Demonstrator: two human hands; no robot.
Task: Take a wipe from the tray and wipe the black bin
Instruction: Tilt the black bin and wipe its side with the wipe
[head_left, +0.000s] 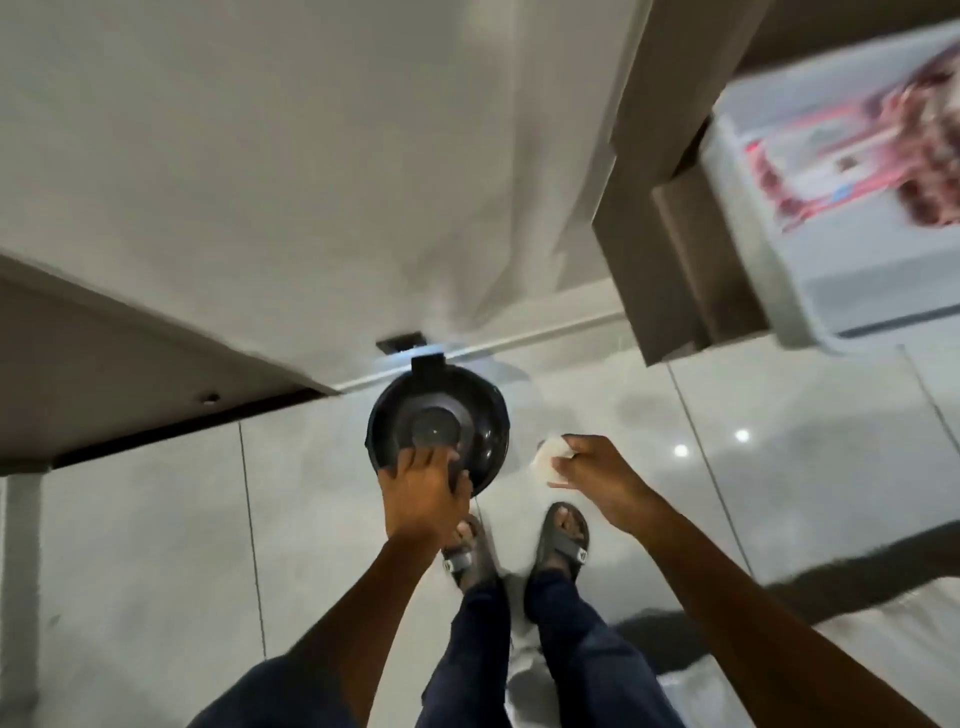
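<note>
A round black bin (441, 410) with a domed lid stands on the tiled floor against the white wall, seen from straight above. My left hand (423, 491) rests on the near edge of its lid, fingers curled over the rim. My right hand (592, 475) hovers to the right of the bin, a little apart from it, and pinches a crumpled white wipe (550, 460). The tray is not in view.
My two feet in dark sandals (563, 538) stand just in front of the bin. A brown ledge (130, 374) juts out at the left. A brown shelf (675, 270) with a white printed box (852, 192) hangs at the upper right. Glossy floor tiles (779, 493) spread to the right.
</note>
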